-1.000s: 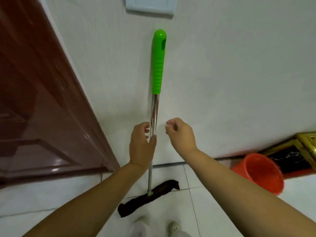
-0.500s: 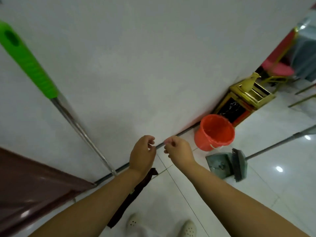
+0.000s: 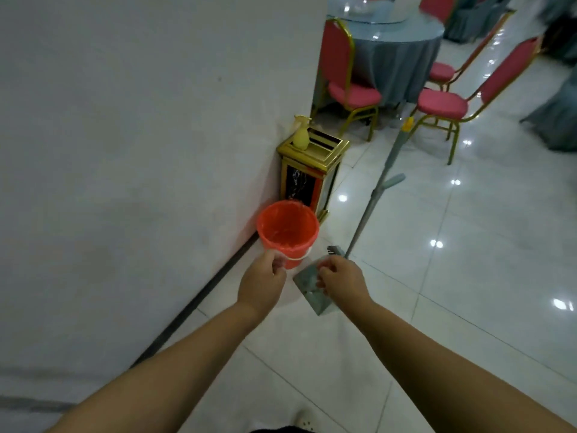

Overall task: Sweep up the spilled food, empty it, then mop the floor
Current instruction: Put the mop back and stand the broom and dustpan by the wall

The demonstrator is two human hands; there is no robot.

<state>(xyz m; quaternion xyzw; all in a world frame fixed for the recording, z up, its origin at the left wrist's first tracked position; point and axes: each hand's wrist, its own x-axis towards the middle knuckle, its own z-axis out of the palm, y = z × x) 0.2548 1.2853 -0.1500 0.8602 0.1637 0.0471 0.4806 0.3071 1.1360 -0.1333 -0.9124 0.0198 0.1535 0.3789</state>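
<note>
both arms stretched forward, left hand (image 3: 261, 284) and right hand (image 3: 342, 282) loosely curled, holding nothing, above dustpan (image 3: 312, 290)

Red bucket (image 3: 288, 231) was seen against the wall (image 3: 140, 151); dustpan (image 3: 310, 284) lay just right of it, gold bin (image 3: 312, 173) just behind. Both hands, left (image 3: 262, 281) and right (image 3: 342, 281), were held loosely curled before the bucket.

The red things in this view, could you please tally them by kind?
Red chairs: 3
Red bucket: 1
Total: 4
</note>
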